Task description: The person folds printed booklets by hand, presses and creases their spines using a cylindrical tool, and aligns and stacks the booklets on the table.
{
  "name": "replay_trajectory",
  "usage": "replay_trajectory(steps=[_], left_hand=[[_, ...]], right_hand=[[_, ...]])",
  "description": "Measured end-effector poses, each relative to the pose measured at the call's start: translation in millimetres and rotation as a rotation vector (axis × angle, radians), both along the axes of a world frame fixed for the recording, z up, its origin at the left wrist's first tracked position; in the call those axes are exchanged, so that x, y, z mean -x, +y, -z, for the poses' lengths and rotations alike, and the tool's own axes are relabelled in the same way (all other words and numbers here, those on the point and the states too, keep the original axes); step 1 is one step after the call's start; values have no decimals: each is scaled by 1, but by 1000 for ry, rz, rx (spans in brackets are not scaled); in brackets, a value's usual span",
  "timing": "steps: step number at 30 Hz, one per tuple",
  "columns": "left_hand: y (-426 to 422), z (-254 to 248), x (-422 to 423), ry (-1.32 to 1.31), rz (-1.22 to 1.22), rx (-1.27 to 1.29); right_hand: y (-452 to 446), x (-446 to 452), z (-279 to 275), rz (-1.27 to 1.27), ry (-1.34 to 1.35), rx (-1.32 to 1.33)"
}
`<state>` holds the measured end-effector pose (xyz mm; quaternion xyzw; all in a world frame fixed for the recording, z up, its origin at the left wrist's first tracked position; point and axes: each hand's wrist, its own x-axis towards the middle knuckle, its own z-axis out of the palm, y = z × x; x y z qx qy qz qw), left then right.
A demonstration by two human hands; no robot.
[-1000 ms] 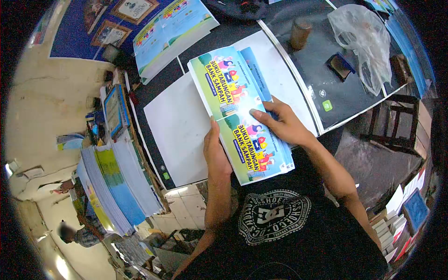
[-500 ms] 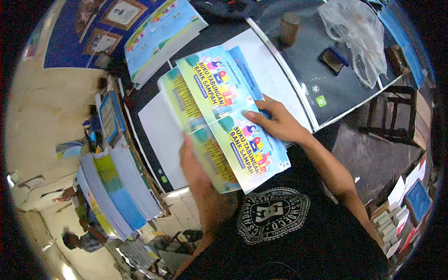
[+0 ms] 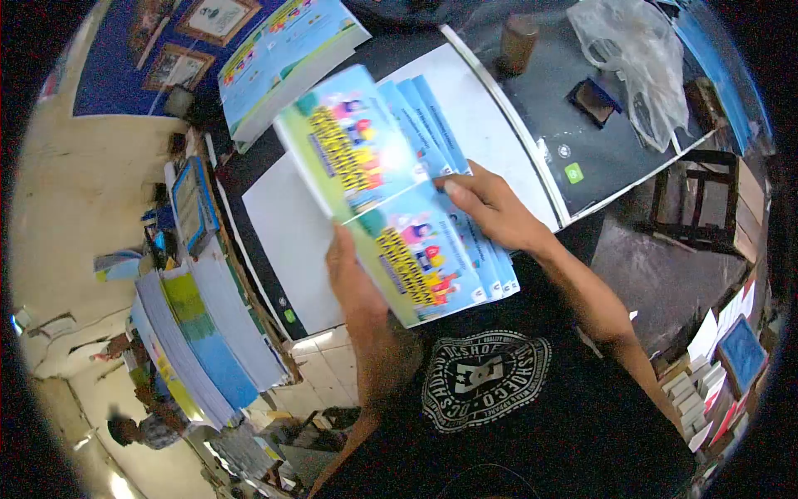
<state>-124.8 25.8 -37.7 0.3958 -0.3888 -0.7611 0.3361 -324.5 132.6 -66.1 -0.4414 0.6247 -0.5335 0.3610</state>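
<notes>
Between my hands is a bundle of printed cover sheets (image 3: 407,249), bright blue and green, each with two "Buku Tabungan Bank Sampah" covers. My left hand (image 3: 356,270) grips the bundle's lower left edge, its fingers hidden underneath. On the other side my right hand (image 3: 496,209) holds several fanned sheets, thumb on top and fingers below. The left-hand sheets overlap the fanned ones and look slightly blurred. Under them, a large white sheet (image 3: 287,241) lies on the black tabletop.
A taller stack of the same covers (image 3: 291,62) stands at the back left. Toward the back right are a brown cylinder (image 3: 518,43), a small dark blue box (image 3: 593,103) and a clear plastic bag (image 3: 636,62). Thick paper stacks (image 3: 204,345) stand left; a person (image 3: 145,428) is farther off.
The sheets in my left hand have moved up and right over the fanned ones. More staggered edges show by my right hand, which stays nearly in place.
</notes>
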Motion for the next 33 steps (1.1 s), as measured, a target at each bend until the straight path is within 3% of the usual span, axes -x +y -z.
replay_trajectory(steps=[4, 8, 21, 24, 28, 31, 32, 33], left_hand=[[21, -2, 26, 51, 62, -191], [20, -4, 24, 106, 79, -208], [15, -15, 9, -131, -45, -32], [-2, -34, -16, -61, -137, -73], [-22, -60, -44, 196, -235, -53], [-24, -62, -49, 242, -268, -52], [-24, -54, -53, 210, -100, 52], [-19, -49, -46, 83, -133, 83]], right_hand=[[0, -3, -11, 38, -93, -40], [-2, -5, -7, 34, -137, -6], [0, -1, -2, -3, -112, 0], [-2, -3, 1, 165, -24, 126], [-4, 1, -5, 68, 70, -13], [-6, -1, -4, -15, 83, -78], [-7, -3, -7, 4, 57, -54], [-7, -4, -10, 29, 33, -30]])
